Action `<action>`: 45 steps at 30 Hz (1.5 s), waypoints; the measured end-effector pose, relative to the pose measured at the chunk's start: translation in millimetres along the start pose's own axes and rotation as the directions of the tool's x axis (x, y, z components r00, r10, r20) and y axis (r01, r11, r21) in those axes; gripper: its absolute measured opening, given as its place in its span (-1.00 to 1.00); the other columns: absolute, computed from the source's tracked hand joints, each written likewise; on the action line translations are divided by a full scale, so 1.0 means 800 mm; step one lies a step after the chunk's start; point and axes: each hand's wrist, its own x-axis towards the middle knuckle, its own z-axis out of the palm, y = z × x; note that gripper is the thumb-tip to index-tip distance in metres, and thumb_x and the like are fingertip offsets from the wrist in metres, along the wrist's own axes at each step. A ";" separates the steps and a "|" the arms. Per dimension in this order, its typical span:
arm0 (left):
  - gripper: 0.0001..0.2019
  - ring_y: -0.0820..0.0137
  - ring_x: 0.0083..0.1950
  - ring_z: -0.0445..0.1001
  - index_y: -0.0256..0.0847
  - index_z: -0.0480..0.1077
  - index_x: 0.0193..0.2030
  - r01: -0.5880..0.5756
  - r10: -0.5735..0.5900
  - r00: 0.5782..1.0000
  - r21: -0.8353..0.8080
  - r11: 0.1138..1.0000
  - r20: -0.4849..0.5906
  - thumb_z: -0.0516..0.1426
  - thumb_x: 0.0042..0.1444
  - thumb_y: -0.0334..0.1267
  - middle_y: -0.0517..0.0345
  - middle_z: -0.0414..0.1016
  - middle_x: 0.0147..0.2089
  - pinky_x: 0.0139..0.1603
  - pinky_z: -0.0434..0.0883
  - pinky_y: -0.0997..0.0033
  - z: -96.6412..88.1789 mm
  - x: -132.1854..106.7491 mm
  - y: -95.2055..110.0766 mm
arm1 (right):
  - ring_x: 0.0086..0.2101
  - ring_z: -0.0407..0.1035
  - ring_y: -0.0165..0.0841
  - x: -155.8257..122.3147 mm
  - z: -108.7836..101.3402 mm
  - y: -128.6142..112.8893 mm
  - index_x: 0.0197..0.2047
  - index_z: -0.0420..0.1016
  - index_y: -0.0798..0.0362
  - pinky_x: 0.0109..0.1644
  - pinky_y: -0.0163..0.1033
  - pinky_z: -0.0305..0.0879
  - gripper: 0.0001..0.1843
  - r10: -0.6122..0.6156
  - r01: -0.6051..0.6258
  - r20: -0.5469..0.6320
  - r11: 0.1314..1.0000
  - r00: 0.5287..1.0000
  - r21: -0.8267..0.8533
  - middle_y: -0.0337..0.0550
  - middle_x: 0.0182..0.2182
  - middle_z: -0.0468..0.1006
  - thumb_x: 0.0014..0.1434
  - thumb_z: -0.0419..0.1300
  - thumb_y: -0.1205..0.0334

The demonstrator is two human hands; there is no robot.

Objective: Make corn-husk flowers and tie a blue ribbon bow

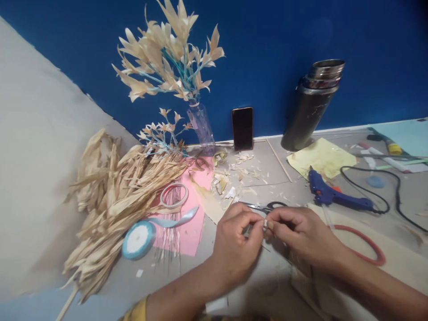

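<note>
My left hand (pixel 234 243) and my right hand (pixel 301 234) meet over the grey table (pixel 267 285), fingertips pinched together on a tiny pale piece (pixel 265 224) that I cannot make out clearly. Black-handled scissors (pixel 267 207) lie just beyond my fingers. A blue glue gun (pixel 334 195) rests to the right of them, its cord trailing off to the right. A pile of dried corn husks (pixel 113 200) lies to the left, beside a roll of light blue ribbon (pixel 138 239) and a ring of clear tape (pixel 174 195) on pink paper (pixel 192 227).
A clear bottle (pixel 200 127) holds a husk-flower bouquet (pixel 167 53) against the blue wall. A phone (pixel 242 128) leans upright by it, and a steel flask (pixel 310 104) stands at the right. Yellow paper (pixel 321 161), markers (pixel 384 154), a red band (pixel 368 245) and husk scraps (pixel 234 174) litter the table.
</note>
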 end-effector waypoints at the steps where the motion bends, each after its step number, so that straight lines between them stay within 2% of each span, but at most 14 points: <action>1: -0.85 0.39 -0.29 0.48 -0.25 0.56 -0.38 -0.008 0.008 1.000 0.008 1.000 -0.002 0.19 0.15 -0.49 0.14 0.49 -0.40 -0.25 0.36 0.44 0.000 0.000 -0.001 | -0.54 0.30 -0.41 0.000 0.000 0.000 -0.52 0.56 0.05 -0.44 -0.34 0.17 -0.72 0.002 -0.002 0.000 1.000 1.000 -0.001 -0.26 -0.62 0.49 0.12 0.13 0.15; 7: -0.84 0.42 -0.31 0.48 -0.24 0.55 -0.39 -0.006 0.006 1.000 0.005 1.000 0.003 0.20 0.16 -0.51 0.17 0.48 -0.41 -0.28 0.36 0.47 -0.002 0.001 0.000 | -0.50 0.37 -0.38 -0.001 -0.002 -0.003 -0.47 0.61 0.06 -0.43 -0.34 0.21 -0.71 0.039 -0.041 0.030 0.997 0.999 0.062 -0.22 -0.56 0.58 0.13 0.13 0.14; 19: -0.84 0.47 -0.37 0.42 -0.24 0.52 -0.42 -0.085 0.083 0.994 -0.021 0.996 -0.070 0.21 0.14 -0.51 0.22 0.41 -0.45 -0.34 0.32 0.51 0.003 -0.002 0.004 | -0.53 0.29 -0.42 -0.004 0.002 0.005 -0.50 0.56 0.06 -0.47 -0.36 0.14 -0.74 0.038 -0.038 0.003 0.993 0.999 0.107 -0.26 -0.59 0.50 0.13 0.15 0.18; 21: -0.84 0.48 -0.38 0.42 -0.24 0.52 -0.42 -0.082 0.080 0.994 -0.032 0.996 -0.075 0.21 0.13 -0.52 0.22 0.42 -0.45 -0.34 0.33 0.53 0.002 -0.001 0.006 | -0.54 0.28 -0.43 -0.005 0.002 0.005 -0.49 0.55 0.06 -0.48 -0.36 0.13 -0.74 0.010 -0.009 -0.005 0.996 1.000 0.091 -0.27 -0.59 0.49 0.16 0.14 0.18; 26: -0.83 0.47 -0.36 0.43 -0.24 0.53 -0.41 -0.054 0.051 0.997 -0.041 0.998 -0.057 0.20 0.13 -0.52 0.21 0.43 -0.44 -0.33 0.35 0.52 -0.002 -0.001 0.008 | -0.54 0.27 -0.44 -0.006 0.001 0.003 -0.48 0.53 0.06 -0.44 -0.35 0.12 -0.79 -0.177 0.171 -0.084 0.983 0.981 -0.071 -0.28 -0.60 0.46 0.14 0.14 0.27; 28: -0.84 0.46 -0.36 0.44 -0.23 0.54 -0.40 -0.055 0.053 0.997 -0.037 0.998 -0.059 0.20 0.15 -0.51 0.20 0.44 -0.44 -0.33 0.35 0.51 -0.002 -0.002 0.009 | -0.55 0.26 -0.45 -0.006 0.000 0.002 -0.48 0.52 0.06 -0.44 -0.35 0.11 -0.80 -0.199 0.192 -0.086 0.978 0.976 -0.083 -0.28 -0.60 0.46 0.14 0.14 0.28; 40: -0.84 0.47 -0.38 0.44 -0.23 0.55 -0.40 -0.075 0.072 0.994 -0.029 0.997 -0.085 0.20 0.14 -0.51 0.20 0.44 -0.44 -0.35 0.34 0.52 0.002 -0.004 0.008 | -0.53 0.27 -0.43 -0.007 -0.002 -0.003 -0.47 0.54 0.07 -0.48 -0.36 0.13 -0.79 -0.105 0.106 -0.027 0.994 0.994 0.041 -0.27 -0.59 0.44 0.13 0.14 0.27; 45: -0.84 0.46 -0.38 0.43 -0.23 0.55 -0.40 -0.075 0.071 0.993 -0.032 0.997 -0.089 0.20 0.15 -0.50 0.20 0.43 -0.45 -0.36 0.34 0.52 0.002 -0.005 0.009 | -0.53 0.29 -0.43 -0.006 -0.002 -0.001 -0.48 0.55 0.07 -0.47 -0.37 0.14 -0.79 -0.103 0.104 -0.024 0.993 0.994 0.058 -0.27 -0.59 0.47 0.13 0.14 0.28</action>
